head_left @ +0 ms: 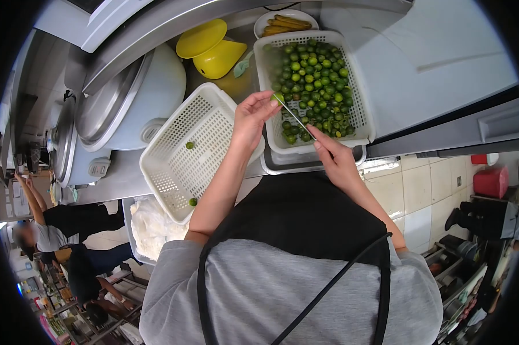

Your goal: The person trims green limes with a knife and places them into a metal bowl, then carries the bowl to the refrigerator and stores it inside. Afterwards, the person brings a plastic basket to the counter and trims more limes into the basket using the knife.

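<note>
My left hand [252, 119] pinches a small green lime [278, 98] between thumb and fingertips. In my right hand [335, 158] is a narrow-bladed knife [294, 117], its handle hidden by the fingers. The far end of the blade meets the lime. Both hands are above the near left part of a white basket [365, 109] full of small green limes [323, 75]. Left of it, a second white perforated basket [176, 132] sits tilted, partly behind my left forearm, with two limes [189, 145] visible inside.
A yellow scoop-shaped container [216, 60] and a plate [260, 26] of long brownish pieces stand behind the baskets. Large lidded cookers [150, 92] are at left. Below the tilted basket is a tub of white stuff [156, 227]. Other people [81, 224] stand at far left.
</note>
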### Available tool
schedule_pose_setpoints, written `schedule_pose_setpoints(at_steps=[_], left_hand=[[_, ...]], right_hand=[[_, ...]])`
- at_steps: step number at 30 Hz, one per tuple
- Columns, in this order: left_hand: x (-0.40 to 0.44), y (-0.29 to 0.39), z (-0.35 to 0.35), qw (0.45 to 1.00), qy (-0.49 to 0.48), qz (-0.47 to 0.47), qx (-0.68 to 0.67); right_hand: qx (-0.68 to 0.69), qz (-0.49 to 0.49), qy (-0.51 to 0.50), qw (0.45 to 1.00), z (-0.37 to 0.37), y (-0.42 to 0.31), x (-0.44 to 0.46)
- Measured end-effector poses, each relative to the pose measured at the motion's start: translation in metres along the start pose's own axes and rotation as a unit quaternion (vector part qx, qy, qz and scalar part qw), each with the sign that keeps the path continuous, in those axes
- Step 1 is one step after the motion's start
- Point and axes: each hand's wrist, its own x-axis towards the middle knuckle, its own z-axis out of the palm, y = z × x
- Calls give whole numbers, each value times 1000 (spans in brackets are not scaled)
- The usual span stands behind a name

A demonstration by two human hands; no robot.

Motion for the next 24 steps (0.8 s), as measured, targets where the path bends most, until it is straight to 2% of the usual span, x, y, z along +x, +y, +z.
schedule_pose_setpoints(at_steps=[5, 8, 10, 12, 17, 18, 19, 21, 22, 23, 24], left_hand=[[2, -4, 2, 998, 30, 40, 41], [2, -11, 4, 993, 18, 63, 102], [-4, -14, 15, 992, 5, 49, 112], [-7, -12, 18, 992, -8, 36, 122], [-1, -1, 5, 995, -24, -49, -79], [2, 3, -4, 995, -22, -48, -80], [5, 7, -16, 998, -16, -44, -49], [3, 26, -41, 999, -11, -40, -20], [0, 41, -54, 989, -20, -53, 139], [-2, 54, -64, 953, -30, -64, 294], [-4, 66, -71, 953, -30, -65, 293]], right_hand=[[-6, -33, 23, 999, 4, 2, -3], [-29, -19, 25, 999, 1, -5, 3], [-36, 20, 19, 999, -2, -14, 10], [-38, 19, 20, 999, 1, -12, 17], [-43, 15, 15, 999, -6, -17, 13], [-67, 49, -20, 996, -12, -17, 10], [-92, 83, -55, 991, -16, -16, 7], [-72, 67, -33, 995, -20, -2, 0], [-52, 52, -9, 997, -24, 4, -2], [-53, 52, -9, 997, -29, 7, -3], [-59, 60, 11, 996, -35, 9, -4]])
